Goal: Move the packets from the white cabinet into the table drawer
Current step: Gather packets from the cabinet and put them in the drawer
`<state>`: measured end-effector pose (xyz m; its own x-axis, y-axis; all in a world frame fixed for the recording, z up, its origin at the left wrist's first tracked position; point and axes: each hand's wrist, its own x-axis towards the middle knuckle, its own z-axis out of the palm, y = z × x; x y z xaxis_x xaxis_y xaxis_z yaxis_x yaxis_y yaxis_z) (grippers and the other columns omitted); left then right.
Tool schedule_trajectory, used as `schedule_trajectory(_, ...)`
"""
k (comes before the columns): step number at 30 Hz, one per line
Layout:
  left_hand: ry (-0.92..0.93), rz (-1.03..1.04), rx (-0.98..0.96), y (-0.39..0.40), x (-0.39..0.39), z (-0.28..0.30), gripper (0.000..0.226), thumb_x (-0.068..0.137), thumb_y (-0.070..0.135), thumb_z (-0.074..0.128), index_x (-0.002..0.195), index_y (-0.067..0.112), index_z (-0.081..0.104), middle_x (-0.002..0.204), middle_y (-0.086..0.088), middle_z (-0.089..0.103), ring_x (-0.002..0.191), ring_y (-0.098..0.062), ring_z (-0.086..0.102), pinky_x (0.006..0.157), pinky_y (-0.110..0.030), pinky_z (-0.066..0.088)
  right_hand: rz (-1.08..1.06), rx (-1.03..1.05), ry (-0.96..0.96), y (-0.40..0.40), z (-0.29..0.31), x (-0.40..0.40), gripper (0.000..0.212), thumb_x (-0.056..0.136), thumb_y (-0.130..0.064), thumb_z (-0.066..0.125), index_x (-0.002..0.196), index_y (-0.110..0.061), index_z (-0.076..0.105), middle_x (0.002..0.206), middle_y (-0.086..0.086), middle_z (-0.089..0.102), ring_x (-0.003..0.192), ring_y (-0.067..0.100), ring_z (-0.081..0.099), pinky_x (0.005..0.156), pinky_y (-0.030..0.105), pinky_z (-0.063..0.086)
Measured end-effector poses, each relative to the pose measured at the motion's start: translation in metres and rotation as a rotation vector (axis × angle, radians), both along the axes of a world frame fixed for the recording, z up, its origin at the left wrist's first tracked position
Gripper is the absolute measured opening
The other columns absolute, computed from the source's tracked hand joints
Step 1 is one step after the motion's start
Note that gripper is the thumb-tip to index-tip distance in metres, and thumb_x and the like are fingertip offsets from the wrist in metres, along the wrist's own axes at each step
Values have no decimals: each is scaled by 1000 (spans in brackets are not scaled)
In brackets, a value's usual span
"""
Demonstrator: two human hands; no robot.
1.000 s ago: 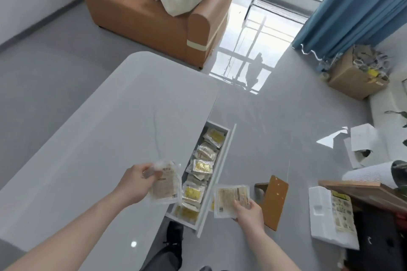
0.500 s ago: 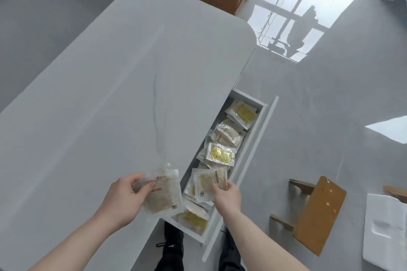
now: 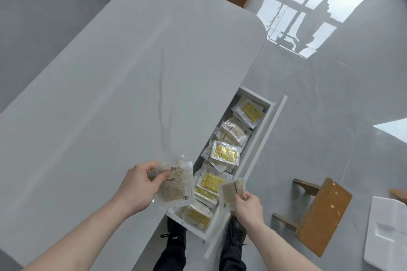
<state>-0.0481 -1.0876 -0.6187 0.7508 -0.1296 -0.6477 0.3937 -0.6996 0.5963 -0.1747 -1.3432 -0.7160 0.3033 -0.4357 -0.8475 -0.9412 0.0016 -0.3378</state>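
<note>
A pale grey table point(image 3: 110, 99) with rounded corners fills the left and middle of the view, its near right side carrying an open white drawer point(image 3: 261, 138) that slants from far right to near left. Right of the drawer, on the grey floor, a small wooden stool point(image 3: 319, 215) lies tipped over. The drawer holds a row of packets point(image 3: 225, 153), several with yellow faces, overlapping along its length. The left hand point(image 3: 138, 189) pinches a pale packet point(image 3: 176, 185) over the table's edge beside the drawer's near end. The right hand point(image 3: 250, 205) grips a smaller packet point(image 3: 231, 190) above the drawer's near right rim.
</note>
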Motion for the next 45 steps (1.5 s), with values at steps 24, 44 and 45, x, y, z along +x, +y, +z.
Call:
schedule_trajectory(24,166,129,-329,-41,19,-19,15,98,23,66,98,22,81,103,6,80,101,-11,74,93,-33,54,-247,375,-20,-11,-16,65,66,98,-47,66,152,-19,42,134,8,64,97,25,75,88,42,63)
schedule_trajectory(44,270,474,-249,-79,14,-70,16,97,25,69,103,13,78,94,-4,80,89,-23,78,92,-50,59,-324,-24,-252,-87,-36,145,68,96,-15,67,156,-23,36,133,4,55,69,11,57,66,29,53)
schedule_trajectory(45,267,484,-245,-78,15,-74,16,97,25,70,102,13,78,94,-4,80,89,-24,78,92,-49,59,-347,-44,-240,-86,-44,153,69,96,-15,67,156,-24,36,136,4,55,69,13,59,67,30,54)
